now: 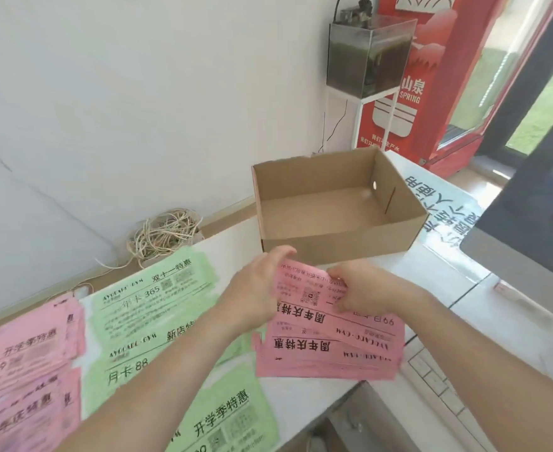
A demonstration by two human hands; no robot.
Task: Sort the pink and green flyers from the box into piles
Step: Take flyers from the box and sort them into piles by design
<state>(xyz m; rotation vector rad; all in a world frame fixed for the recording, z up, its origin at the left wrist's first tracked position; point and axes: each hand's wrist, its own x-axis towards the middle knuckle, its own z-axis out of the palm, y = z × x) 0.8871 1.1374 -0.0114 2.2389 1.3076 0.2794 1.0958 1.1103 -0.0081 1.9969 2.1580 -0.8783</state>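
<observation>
A stack of pink flyers is held above the table's front edge, just in front of the cardboard box. My left hand grips the stack's left side. My right hand pinches the top edge of the uppermost sheets. The box stands open and shows only its bare brown floor. A pile of green flyers lies spread on the table to the left. Further left, at the table's corner, lies a pile of pink flyers.
A monitor stands at the right with a keyboard before it. A tangle of string lies behind the table. A small tank sits on a white stand by a red fridge.
</observation>
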